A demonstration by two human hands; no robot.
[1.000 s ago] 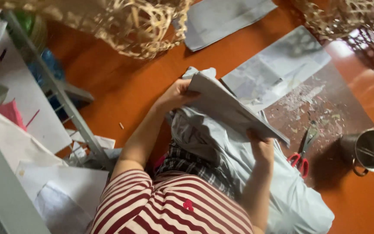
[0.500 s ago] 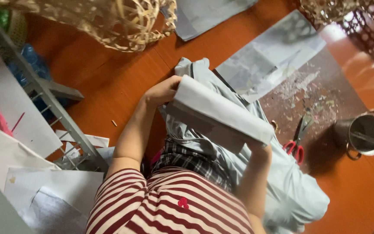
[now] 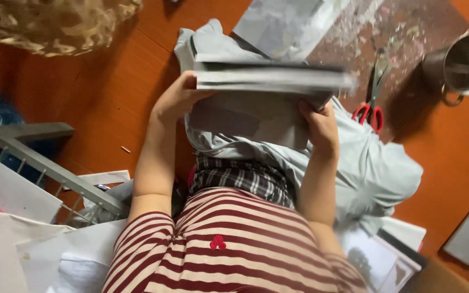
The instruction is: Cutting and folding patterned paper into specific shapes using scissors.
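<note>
I hold a thick stack of grey paper sheets [image 3: 270,81] level in front of me with both hands. My left hand [image 3: 177,97] grips its left end, fingers curled under the edge. At the stack's right underside, my right hand [image 3: 318,125] is closed on it. Below the stack lies a pale grey cloth [image 3: 373,168] over my lap, above a plaid garment and a red striped shirt. Red-handled scissors [image 3: 373,108] lie on the floor just right of my right hand.
The floor [image 3: 104,103] is orange-red. A metal pot [image 3: 462,59] stands at the upper right on a stained dark mat. A woven basket [image 3: 50,24] sits upper left. A grey metal rack [image 3: 44,165] and white sheets [image 3: 12,190] lie at left; more papers at lower right.
The stack has swung from a tilted slant to level and come closer to the camera. Both hands kept their hold and rose with it; the view shifted right.
</note>
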